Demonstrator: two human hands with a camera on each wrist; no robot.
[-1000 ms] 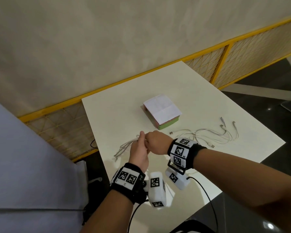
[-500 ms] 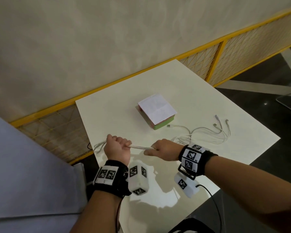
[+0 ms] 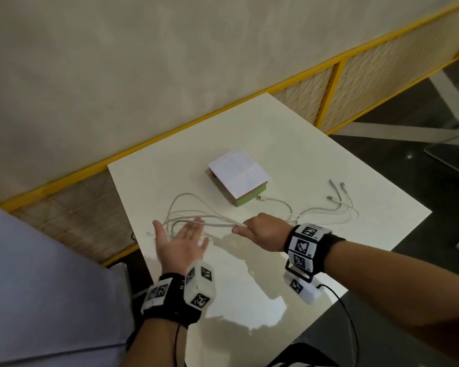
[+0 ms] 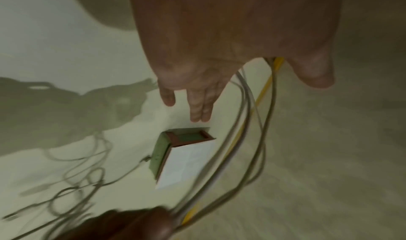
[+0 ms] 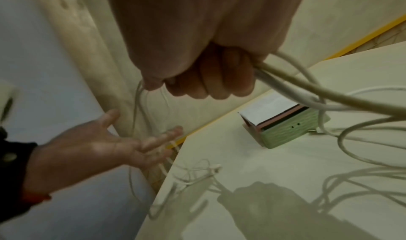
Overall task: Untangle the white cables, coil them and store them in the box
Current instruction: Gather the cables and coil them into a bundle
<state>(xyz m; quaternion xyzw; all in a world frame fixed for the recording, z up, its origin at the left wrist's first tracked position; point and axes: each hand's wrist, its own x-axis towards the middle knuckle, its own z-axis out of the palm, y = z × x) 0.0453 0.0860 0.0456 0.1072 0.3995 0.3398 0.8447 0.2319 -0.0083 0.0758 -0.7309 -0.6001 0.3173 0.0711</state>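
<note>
Several white cables [image 3: 196, 215] run in a bundle across the white table [image 3: 249, 282]. My right hand [image 3: 260, 230] grips the bundle [image 5: 285, 85] in its curled fingers [image 5: 211, 80]. Loops of cable [image 4: 252, 139] arc out to the left and drape over my left hand [image 3: 182, 241], which is spread flat, palm up, with straight fingers [image 5: 162, 138]. More cable ends [image 3: 337, 197] with plugs lie on the table to the right. The small green box [image 3: 245, 200] stands behind the hands, its white lid [image 3: 239, 173] raised and its inside [image 4: 189, 137] showing.
The table's left edge [image 3: 127, 226] lies just beside my left hand, and a yellow-framed mesh fence [image 3: 316, 83] runs behind it along a beige wall. Dark floor [image 3: 421, 160] lies to the right.
My left hand has let go of the cable bundle and opened flat, palm up. The taut stretch between the hands has sprung into loose loops. My right hand keeps its grip.
</note>
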